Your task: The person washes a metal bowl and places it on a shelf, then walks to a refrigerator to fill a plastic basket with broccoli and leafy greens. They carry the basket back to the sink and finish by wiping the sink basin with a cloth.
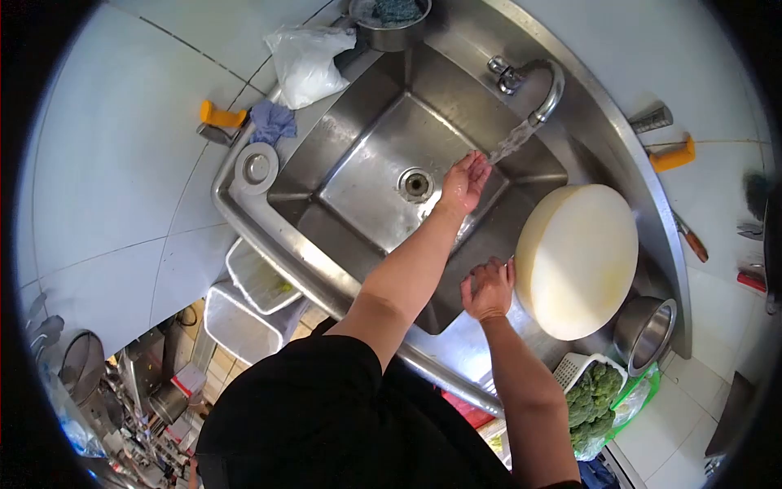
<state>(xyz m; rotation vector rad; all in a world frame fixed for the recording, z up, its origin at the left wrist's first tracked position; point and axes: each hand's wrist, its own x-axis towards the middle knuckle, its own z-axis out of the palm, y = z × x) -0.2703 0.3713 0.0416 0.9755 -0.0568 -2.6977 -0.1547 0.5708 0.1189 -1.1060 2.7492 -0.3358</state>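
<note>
The left hand (466,181) is cupped loose under the tap's (529,81) water; the right hand (489,287) grips the chopping block (577,259) edge, likely heavy, stiff, slippery.

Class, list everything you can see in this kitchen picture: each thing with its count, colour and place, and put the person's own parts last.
sink: 1, steel, centre
tap: 1, steel, water running, back of sink
round board: 1, cream, on the sink's right edge
steel bowl: 1, silver, right of board
broccoli: several heads, green, in white basket, lower right
plastic bag: 1, white, counter behind sink
cloth: 1, blue, left of bag
pot with scourer: 1, steel, top edge
orange-handled tools: 2, one each side of sink
white tubs: 2, below counter, left
left hand: open, under the water stream
right hand: touching the board's edge
</note>
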